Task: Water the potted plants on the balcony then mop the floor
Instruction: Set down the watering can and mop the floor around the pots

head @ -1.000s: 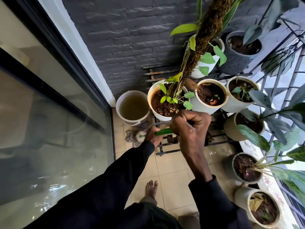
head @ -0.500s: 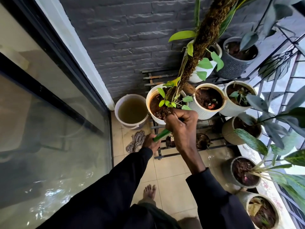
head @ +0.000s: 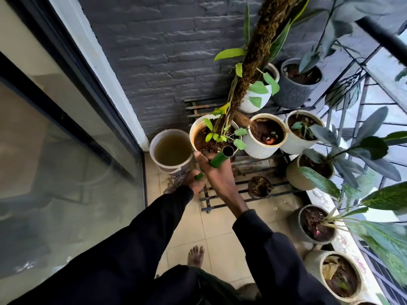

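Green tubular mop handle [head: 218, 160], its hollow top end open, stands at the front edge of the slatted black metal plant rack [head: 246, 190], beside the white bucket of murky water [head: 170, 151]. Right hand [head: 217, 172] wraps it high, left hand [head: 193, 182] clasps lower; fingers curled tight. Best lifted straight, clear of the white pot's leaves [head: 220, 136].

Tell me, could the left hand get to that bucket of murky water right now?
Probably yes, but not freely. The bucket stands just beyond the left hand with nothing between them. That hand, though, is closed on the green mop handle, as is the right hand, so it would need to let go first.
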